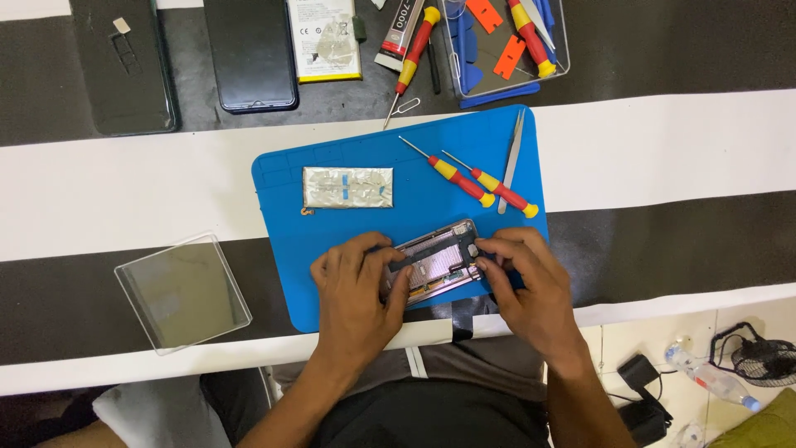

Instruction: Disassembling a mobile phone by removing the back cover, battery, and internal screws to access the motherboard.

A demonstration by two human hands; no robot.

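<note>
An opened phone body [435, 259] with its insides exposed lies near the front of a blue work mat [414, 174]. My left hand [356, 290] grips the phone's left end, thumb across it. My right hand [531, 282] pinches the phone's right end with fingertips at its edge. A silver battery [347, 187] rests on the mat behind my left hand. Two red-and-yellow screwdrivers [468, 178] and grey tweezers [512, 158] lie on the mat behind my right hand.
At the back lie a dark phone back cover [124, 70], a black phone [251, 54], a white-labelled battery [324, 40], a glue tube [399, 29], another screwdriver [414, 50] and a clear tool box [506, 41]. A clear plastic lid [182, 290] sits front left.
</note>
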